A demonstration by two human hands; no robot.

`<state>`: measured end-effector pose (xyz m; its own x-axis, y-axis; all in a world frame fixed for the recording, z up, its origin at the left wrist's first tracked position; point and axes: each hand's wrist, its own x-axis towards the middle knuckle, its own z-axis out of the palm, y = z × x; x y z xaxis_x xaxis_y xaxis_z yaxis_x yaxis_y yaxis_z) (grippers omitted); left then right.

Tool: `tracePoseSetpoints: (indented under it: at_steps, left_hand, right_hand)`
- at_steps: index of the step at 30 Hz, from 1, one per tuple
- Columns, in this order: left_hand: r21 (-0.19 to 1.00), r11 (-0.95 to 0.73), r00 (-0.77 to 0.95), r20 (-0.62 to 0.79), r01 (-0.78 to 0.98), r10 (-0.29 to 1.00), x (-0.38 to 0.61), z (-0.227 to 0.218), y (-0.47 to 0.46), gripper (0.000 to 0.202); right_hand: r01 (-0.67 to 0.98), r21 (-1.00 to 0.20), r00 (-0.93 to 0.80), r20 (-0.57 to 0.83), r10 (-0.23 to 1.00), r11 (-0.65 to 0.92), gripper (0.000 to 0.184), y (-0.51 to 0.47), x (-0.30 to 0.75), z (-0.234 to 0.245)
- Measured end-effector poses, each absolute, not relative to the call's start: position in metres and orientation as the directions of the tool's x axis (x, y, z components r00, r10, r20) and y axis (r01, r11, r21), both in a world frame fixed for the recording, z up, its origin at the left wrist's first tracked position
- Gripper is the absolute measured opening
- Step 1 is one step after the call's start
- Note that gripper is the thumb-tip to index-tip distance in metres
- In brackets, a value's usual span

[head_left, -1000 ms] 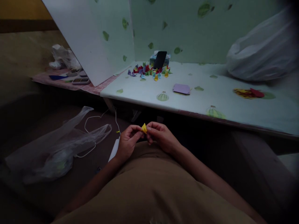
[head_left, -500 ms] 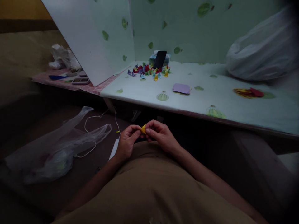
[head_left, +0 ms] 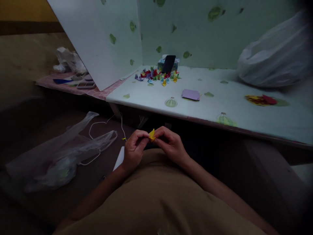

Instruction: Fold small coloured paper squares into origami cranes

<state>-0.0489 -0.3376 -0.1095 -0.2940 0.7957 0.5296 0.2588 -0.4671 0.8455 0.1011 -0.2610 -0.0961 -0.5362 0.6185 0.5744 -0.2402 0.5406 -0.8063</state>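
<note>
A small folded yellow paper crane (head_left: 152,134) is pinched between my two hands, just above my lap. My left hand (head_left: 135,146) closes thumb and forefinger on its left side. On the other side, my right hand (head_left: 170,143) grips it with thumb and fingertips, which hide part of the paper. A pointed yellow flap stands up between the fingers. Many similar colourful paper cranes (head_left: 156,77) lie in a cluster at the back of the table, and a stack of purple paper squares (head_left: 191,94) rests nearer its front edge.
A black phone (head_left: 168,64) leans on a tissue box (head_left: 176,63). Red and yellow paper pieces (head_left: 260,100) lie at right, near a large white plastic bag (head_left: 271,55). On the floor at left are a clear plastic bag (head_left: 61,169) and a white cable (head_left: 91,130).
The yellow paper has turned, and its flap now points up taller between my fingers. My hands have shifted only slightly. The whole view has moved a little.
</note>
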Motion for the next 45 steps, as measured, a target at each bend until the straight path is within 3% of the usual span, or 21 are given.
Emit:
tracePoseSetpoints:
  at_steps: [3, 7, 9, 17, 22, 27, 33, 45]
  left_hand:
    - [0.862, -0.463, -0.302, 0.506, 0.206, 0.808, -0.050, -0.109, -0.337, 0.006]
    - [0.880, -0.462, -0.292, 0.474, 0.113, 0.831, -0.051, -0.110, -0.336, 0.005]
    - [0.885, -0.458, -0.276, 0.461, 0.080, 0.843, -0.051, -0.111, -0.335, 0.005]
    - [0.877, -0.480, -0.239, 0.459, -0.031, 0.855, -0.052, -0.113, -0.333, 0.004]
    - [0.900, -0.426, -0.246, 0.395, -0.089, 0.885, -0.050, -0.112, -0.334, 0.006]
    - [0.909, -0.384, -0.308, 0.323, -0.162, 0.895, -0.050, -0.114, -0.334, 0.014]
    - [0.891, -0.452, -0.272, 0.424, -0.044, 0.864, -0.052, -0.114, -0.336, 0.006]
    - [0.822, -0.547, -0.205, 0.569, 0.156, 0.797, -0.052, -0.102, -0.342, 0.022]
  right_hand:
    - [-0.262, -0.826, -0.528, 0.555, 0.643, 0.498, 0.003, -0.263, 0.100, -0.098]
    - [-0.355, -0.898, -0.557, 0.426, 0.713, 0.260, 0.021, -0.263, 0.100, -0.098]
    - [-0.350, -0.919, -0.603, 0.370, 0.707, 0.182, 0.020, -0.263, 0.100, -0.096]
    - [-0.397, -0.918, -0.611, 0.271, 0.744, 0.008, 0.027, -0.262, 0.099, -0.093]
    - [-0.306, -0.948, -0.658, 0.280, 0.699, 0.091, 0.021, -0.262, 0.102, -0.091]
    - [-0.298, -0.899, -0.627, 0.438, 0.645, 0.321, 0.019, -0.262, 0.103, -0.090]
    - [-0.284, -0.760, -0.553, 0.628, 0.548, 0.585, 0.007, -0.261, 0.102, -0.090]
    - [-0.274, -0.678, -0.498, 0.707, 0.502, 0.682, 0.007, -0.260, 0.105, -0.093]
